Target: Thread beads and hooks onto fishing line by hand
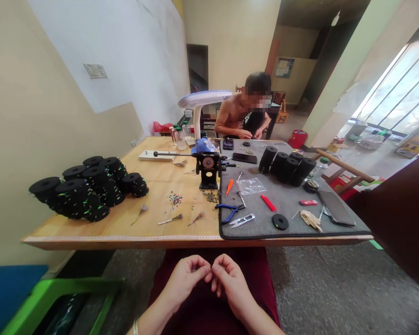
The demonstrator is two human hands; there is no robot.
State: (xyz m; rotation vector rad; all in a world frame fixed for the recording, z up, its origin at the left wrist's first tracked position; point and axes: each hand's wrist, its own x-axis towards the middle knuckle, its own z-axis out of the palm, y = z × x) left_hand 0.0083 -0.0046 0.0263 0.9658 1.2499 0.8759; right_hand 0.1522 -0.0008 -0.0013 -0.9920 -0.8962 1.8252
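Note:
My left hand (188, 278) and my right hand (229, 279) meet over my lap, just below the table's front edge. Thumb and forefinger of each are pinched, with the fingertips nearly touching. Anything between them is too small to make out. Beyond them on the grey mat (254, 228) lie thread snips (243, 220), blue-handled pliers (230, 211) and a black foam disc (280, 221). Several wire-like bundles (171, 219) are spread on the bare wood, near a small heap of coloured beads (175, 199).
A black winding device (208, 170) with a dial stands mid-table before a desk lamp (204, 97). Stacks of black foam discs (87, 188) fill the left; more black stacks (286, 167) stand right. Across the table sits another person (242, 114). A green stool (31, 298) is at lower left.

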